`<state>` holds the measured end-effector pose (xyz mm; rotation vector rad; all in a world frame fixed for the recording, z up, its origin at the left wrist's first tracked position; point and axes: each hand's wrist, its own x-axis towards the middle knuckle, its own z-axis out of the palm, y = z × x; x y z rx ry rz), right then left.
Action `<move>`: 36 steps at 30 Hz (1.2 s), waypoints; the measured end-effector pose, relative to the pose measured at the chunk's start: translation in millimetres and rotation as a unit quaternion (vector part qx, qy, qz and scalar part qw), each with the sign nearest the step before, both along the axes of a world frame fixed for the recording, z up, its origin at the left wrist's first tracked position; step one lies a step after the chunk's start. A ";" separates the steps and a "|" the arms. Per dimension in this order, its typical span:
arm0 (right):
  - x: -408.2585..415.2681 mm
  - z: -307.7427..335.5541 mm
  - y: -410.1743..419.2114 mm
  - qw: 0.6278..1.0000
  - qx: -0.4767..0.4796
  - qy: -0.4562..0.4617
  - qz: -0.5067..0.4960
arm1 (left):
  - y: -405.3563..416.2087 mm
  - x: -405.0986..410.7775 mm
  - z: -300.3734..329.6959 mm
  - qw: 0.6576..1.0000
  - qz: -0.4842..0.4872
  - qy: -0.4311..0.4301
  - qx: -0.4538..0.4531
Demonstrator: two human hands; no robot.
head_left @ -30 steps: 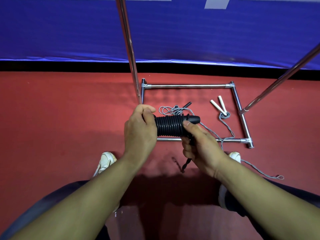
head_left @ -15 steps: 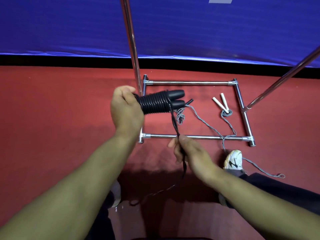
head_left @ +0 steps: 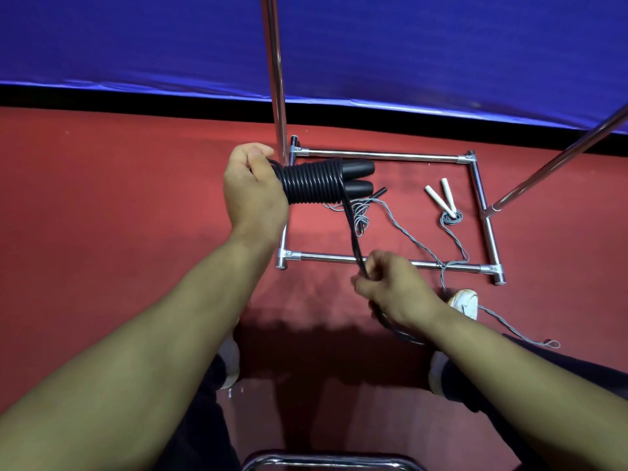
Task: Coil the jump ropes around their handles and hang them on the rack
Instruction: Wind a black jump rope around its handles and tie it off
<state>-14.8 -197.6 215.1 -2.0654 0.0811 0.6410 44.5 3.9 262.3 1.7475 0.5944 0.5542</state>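
Observation:
My left hand (head_left: 253, 192) grips the near end of two black jump-rope handles (head_left: 356, 178) held side by side, with black rope coiled tightly around them (head_left: 311, 183). A free length of the black rope (head_left: 353, 236) runs down from the coil to my right hand (head_left: 394, 287), which pinches it taut; the tail hangs below that hand. The chrome rack (head_left: 370, 154) stands on the floor ahead, its base a rectangle of tubes with an upright post (head_left: 275, 73) behind my left hand.
Inside the rack base lie a grey jump rope with white handles (head_left: 440, 195) and a tangled grey rope with a black handle (head_left: 363, 209); a grey cord trails to the right over the front bar. A slanted chrome pole (head_left: 560, 154) rises at right. Blue wall behind, red floor, my shoes below.
The left hand lifted the coiled handles up and left. The right hand left the coil, slid down the free rope and pulled it taut lower down.

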 end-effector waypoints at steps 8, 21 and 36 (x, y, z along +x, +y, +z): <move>-9.4 0.7 15.2 0.952 0.189 -0.143 -0.194 | 1.5 2.0 2.4 0.991 0.052 0.032 -0.123; -21.0 14.4 5.3 0.985 0.096 -0.112 0.090 | 26.7 9.6 7.2 0.974 0.132 0.031 -0.180; -11.7 4.7 6.5 0.997 -0.013 -0.054 0.052 | 0.6 2.1 16.8 0.975 0.021 0.062 -0.214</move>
